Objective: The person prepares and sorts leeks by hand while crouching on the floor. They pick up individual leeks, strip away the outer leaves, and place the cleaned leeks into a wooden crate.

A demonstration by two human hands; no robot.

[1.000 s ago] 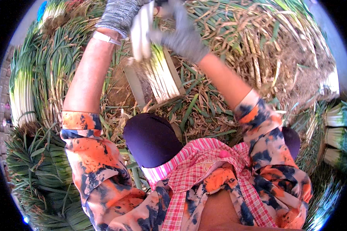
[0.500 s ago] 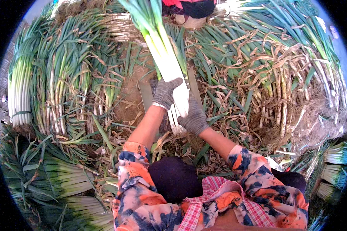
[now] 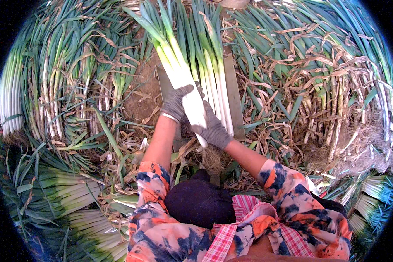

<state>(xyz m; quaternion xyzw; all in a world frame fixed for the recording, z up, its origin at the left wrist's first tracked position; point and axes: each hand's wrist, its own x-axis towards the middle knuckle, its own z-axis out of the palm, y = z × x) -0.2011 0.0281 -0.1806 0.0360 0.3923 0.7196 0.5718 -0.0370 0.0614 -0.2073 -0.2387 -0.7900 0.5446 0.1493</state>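
Both my hands wear grey knit gloves. Between them is a bunch of long green onions (image 3: 179, 67), with clean white stalks slanting down toward me and green tops pointing away. My left hand (image 3: 178, 103) wraps round the white stalks from the left. From the right, my right hand (image 3: 214, 130) grips the same bunch near its lower end; some of its fingers are hidden. Just beyond and to the right, more white-stalked green onions (image 3: 220, 94) lie on a metal tray (image 3: 235, 98), apart from the held bunch at their lower ends.
Unpeeled green onions with dry leaves and roots are heaped at left (image 3: 52, 96) and right (image 3: 336, 105). Cleaned bunches (image 3: 83, 196) lie at the lower left, others (image 3: 373, 187) at the lower right. Dry leaf scraps (image 3: 257, 144) cover the ground. My dark-covered knee (image 3: 200, 201) is close below my hands.
The held bunch has shifted slightly left and nearer to me, uncovering the green onions on the tray. The view has tilted down, so the dark and pink clothing at the top has gone.
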